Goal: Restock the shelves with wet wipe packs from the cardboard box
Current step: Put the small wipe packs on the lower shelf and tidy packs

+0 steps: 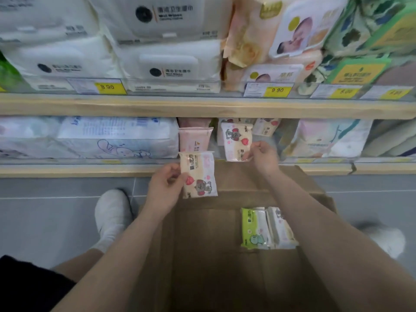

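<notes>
Below your head camera, your left hand (165,188) pinches a pink wet wipe pack (199,175) by its left edge, thumb in front and fingers curled behind, so the grip hides part of that side. This pack stands with its long axis up and down, tilted slightly, its elephant print toward the bottom, held above the far end of the cardboard box (225,266) and in front of the lower shelf (90,171). Your right hand (262,155) pinches a second matching pack (236,141) at its lower right corner; that one is also upright, elephant near the top, at the shelf's front edge with similar packs behind it, which are partly covered and hard to read. Inside the box, against its right wall, a green pack (254,228) and a pale pack (281,228) lie long axis running away from you, your right forearm cutting off the pale one's edge. Motion blur smears the upper shelf's (202,106) labels.
</notes>
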